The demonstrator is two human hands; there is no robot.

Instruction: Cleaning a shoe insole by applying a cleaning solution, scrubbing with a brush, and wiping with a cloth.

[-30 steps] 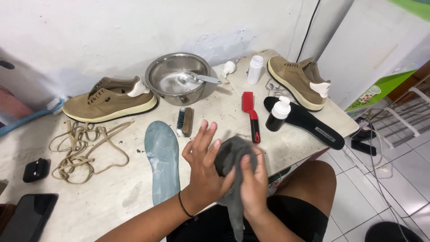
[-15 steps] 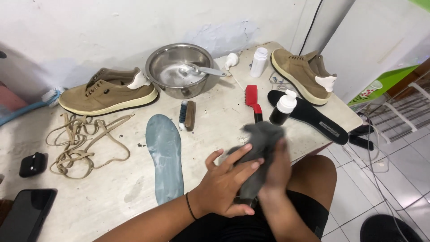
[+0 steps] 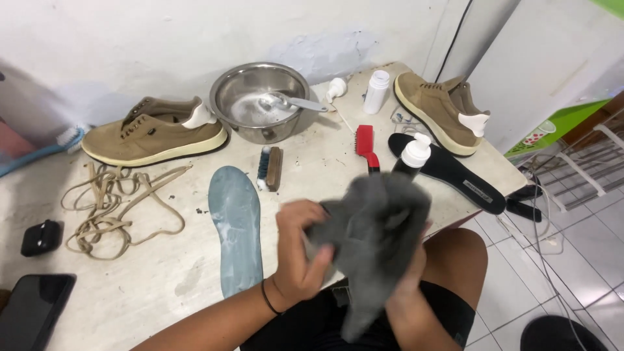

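Both my hands hold a grey cloth [image 3: 377, 227] above my lap at the table's front edge. My left hand [image 3: 298, 250] grips its left side with fingers curled into the fabric. My right hand [image 3: 406, 289] is under the cloth and mostly hidden by it. A pale blue insole [image 3: 235, 227] lies on the table just left of my left hand. A black insole [image 3: 455, 172] and a black bottle with a white pump top [image 3: 413, 156] sit just beyond the cloth.
Two tan shoes [image 3: 153, 133] [image 3: 435, 110] flank a steel bowl with a spoon [image 3: 260, 101]. A red brush [image 3: 366, 146], a small wooden brush [image 3: 270, 168], a white bottle [image 3: 376, 91], loose laces [image 3: 114, 205], a phone [image 3: 32, 312] and a black case [image 3: 40, 237] lie about.
The cloth has been lifted and spread wider between my hands. My left hand shifted from its lower edge to its left side, and the right hand slipped beneath it.
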